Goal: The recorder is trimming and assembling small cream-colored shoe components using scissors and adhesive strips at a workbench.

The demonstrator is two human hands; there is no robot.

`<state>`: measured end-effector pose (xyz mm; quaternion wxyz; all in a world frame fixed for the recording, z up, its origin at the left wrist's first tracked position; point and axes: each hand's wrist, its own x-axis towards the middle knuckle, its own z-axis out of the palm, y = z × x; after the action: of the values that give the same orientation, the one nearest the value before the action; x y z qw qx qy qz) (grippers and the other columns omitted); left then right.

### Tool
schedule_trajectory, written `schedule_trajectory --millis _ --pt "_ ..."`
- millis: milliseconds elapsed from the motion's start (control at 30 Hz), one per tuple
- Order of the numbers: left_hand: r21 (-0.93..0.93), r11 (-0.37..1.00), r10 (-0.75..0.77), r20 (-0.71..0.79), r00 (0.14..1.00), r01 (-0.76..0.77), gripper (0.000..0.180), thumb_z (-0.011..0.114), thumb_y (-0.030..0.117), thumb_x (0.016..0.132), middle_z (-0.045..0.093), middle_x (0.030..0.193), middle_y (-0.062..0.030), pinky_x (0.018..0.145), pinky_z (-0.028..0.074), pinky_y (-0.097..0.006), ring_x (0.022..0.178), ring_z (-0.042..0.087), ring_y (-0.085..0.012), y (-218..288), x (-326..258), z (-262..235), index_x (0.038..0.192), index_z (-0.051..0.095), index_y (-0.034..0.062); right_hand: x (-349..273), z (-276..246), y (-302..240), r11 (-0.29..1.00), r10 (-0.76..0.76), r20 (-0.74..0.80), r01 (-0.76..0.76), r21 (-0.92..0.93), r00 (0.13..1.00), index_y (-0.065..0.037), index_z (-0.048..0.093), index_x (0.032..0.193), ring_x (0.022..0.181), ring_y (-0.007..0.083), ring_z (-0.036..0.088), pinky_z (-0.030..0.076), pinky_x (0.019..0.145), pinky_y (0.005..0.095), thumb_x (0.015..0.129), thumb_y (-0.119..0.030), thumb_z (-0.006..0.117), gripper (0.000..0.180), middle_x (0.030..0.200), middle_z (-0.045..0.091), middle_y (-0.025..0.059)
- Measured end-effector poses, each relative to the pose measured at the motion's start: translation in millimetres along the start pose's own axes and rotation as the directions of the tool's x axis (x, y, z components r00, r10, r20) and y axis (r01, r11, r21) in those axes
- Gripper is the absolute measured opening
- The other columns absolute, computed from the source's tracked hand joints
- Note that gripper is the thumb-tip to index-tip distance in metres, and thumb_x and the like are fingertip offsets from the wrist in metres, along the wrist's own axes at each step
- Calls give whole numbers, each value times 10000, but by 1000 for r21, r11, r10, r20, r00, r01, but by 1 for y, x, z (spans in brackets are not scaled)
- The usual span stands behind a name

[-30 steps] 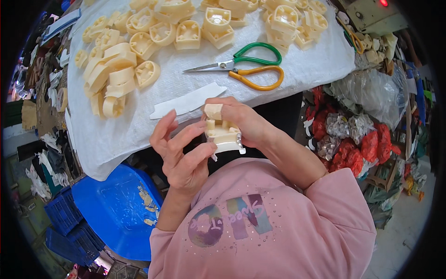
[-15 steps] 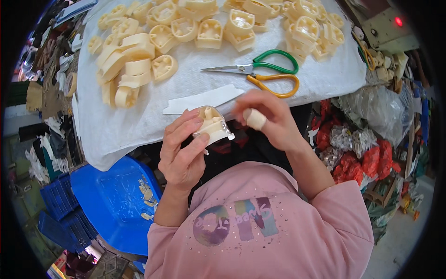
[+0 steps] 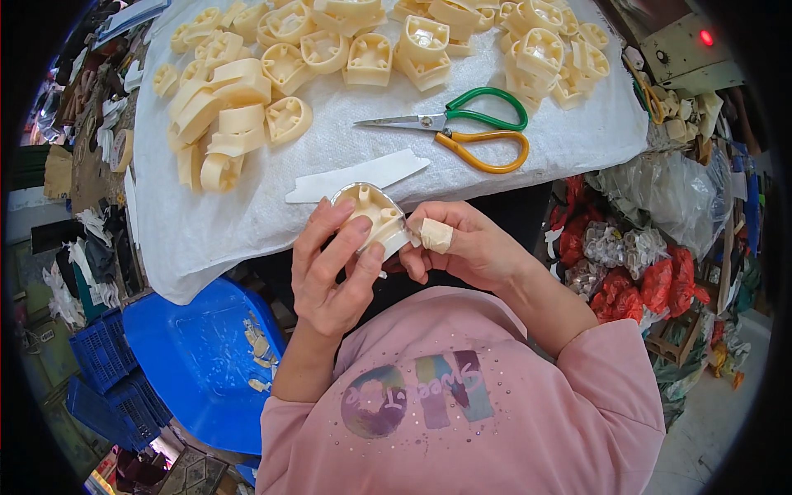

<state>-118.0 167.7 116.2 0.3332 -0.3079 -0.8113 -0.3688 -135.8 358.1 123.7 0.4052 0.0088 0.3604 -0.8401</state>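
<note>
My left hand (image 3: 330, 276) grips a hollow cream plastic shell (image 3: 375, 210), rounded at the far side with small posts inside. Its cavity faces up, and a shiny band runs along its rim. At the shell's right edge, my right hand (image 3: 466, 247) is closed in a pinch on the end of a pale strip (image 3: 413, 237); my fingers partly hide it. Beige tape wraps my right thumb. Just beyond the shell, a flat white strip (image 3: 359, 176) lies on the cloth-covered table (image 3: 256, 210). Scissors (image 3: 462, 128) with one green and one orange handle lie beyond my right hand, blades pointing left.
Similar cream shells (image 3: 285, 68) are heaped along the table's far side and left. A blue basin (image 3: 194, 363) with pale scraps stands below left, beside blue crates (image 3: 107, 355). Red and clear plastic bags (image 3: 623, 285) are piled at right. A pale box (image 3: 689, 54) shows a red light.
My right hand has come left and down to the shell's right edge, from blurred motion into a pinch. The shell has tilted, showing more of its cavity.
</note>
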Motion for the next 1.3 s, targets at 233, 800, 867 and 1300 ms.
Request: schedule_trajectory --millis 233,800,867,1300 --pt "59 996 70 54 996 -74 286 636 -90 719 582 1081 -112 923 469 -530 1052 567 -360 -1 -1 2 960 614 64 -3 4 3 951 -142 -84 112 -289 986 -32 554 900 661 77 487 406 618 217 921 -211 559 181 774 563 26" --pt "165 984 60 36 998 -66 222 711 20 713 597 1054 -103 837 495 -450 990 585 -302 4 -3 6 915 635 73 0 -3 11 951 -241 -111 212 -224 964 -44 495 804 633 71 385 357 585 237 924 -233 513 225 688 436 -22" --pt "165 984 58 53 997 -66 237 714 16 703 598 1047 -102 814 496 -432 979 585 -293 5 -3 6 919 640 80 0 0 6 952 -253 -128 222 -212 959 -44 496 804 631 70 382 356 583 236 925 -231 510 223 688 435 -22" --pt "-427 698 -383 456 803 575 601 787 174 642 583 1132 -148 873 458 -328 1031 577 -280 -11 -3 -8 1178 560 28 -7 -13 -27 810 -190 -17 146 -568 982 -47 532 850 653 117 450 398 617 252 912 -172 510 141 699 477 30"
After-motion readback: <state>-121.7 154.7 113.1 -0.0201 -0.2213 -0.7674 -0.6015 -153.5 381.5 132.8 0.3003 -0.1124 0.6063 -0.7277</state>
